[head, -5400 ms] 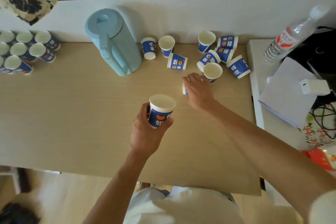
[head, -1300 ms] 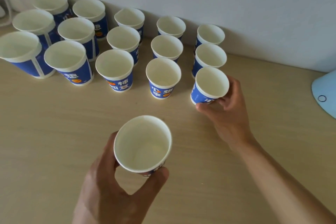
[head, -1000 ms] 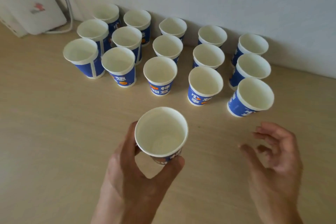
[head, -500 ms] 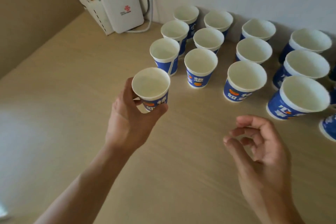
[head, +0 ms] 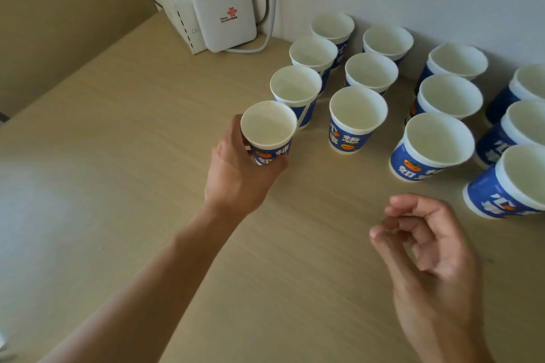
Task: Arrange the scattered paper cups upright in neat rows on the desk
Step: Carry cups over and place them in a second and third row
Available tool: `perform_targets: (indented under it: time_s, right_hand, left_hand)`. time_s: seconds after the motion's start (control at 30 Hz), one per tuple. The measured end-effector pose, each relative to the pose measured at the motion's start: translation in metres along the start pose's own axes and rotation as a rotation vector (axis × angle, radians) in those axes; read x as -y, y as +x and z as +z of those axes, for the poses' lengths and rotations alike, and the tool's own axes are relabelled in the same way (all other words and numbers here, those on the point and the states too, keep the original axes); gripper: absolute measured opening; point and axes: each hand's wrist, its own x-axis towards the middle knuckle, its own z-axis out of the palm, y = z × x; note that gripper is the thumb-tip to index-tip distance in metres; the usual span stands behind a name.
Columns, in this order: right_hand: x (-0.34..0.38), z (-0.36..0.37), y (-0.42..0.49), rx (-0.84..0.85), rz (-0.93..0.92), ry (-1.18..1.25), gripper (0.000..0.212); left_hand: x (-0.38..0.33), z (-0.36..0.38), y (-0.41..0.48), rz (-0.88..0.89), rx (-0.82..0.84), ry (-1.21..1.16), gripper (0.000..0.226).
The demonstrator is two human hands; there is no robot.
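— At the far left corner of the desk (head: 118,141), beside the white router box (head: 224,13), how much is done?

— Over a dozen paper cups (head: 358,109) are set upright in rows running out from the wall. One more cup (head: 269,130) is gripped round its side by the left hand (head: 236,177) at the near end of the leftmost row, just beside the next cup (head: 295,91).

— So what is left?

— That cup is judged not yet let go (its base is hidden, so contact with the desk cannot be told). The right hand (head: 427,250) is held over the near edge, fingers loosely curled, nothing grasped.

— Anything unseen?

— The rows are cut off at the right, so any scattered cups cannot be counted.
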Motion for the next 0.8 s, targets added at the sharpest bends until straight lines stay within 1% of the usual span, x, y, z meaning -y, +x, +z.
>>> perform_targets:
  time_s: [0.27, 0.6, 0.8]
  right_hand:
    - [0.002, 0.001, 0.002, 0.012, 0.013, -0.015, 0.037]
    - [0.000, -0.002, 0.000, -0.006, 0.025, 0.000, 0.037]
    - [-0.001, -0.010, -0.007, -0.035, 0.038, -0.024, 0.039]
  left_hand:
    - [0.000, 0.002, 0.003, -0.007, -0.001, 0.000, 0.066]
    - [0.001, 0.002, 0.006, 0.034, 0.016, -0.018, 0.067]
    - [0.007, -0.006, -0.003, 0.032, 0.042, 0.000, 0.077]
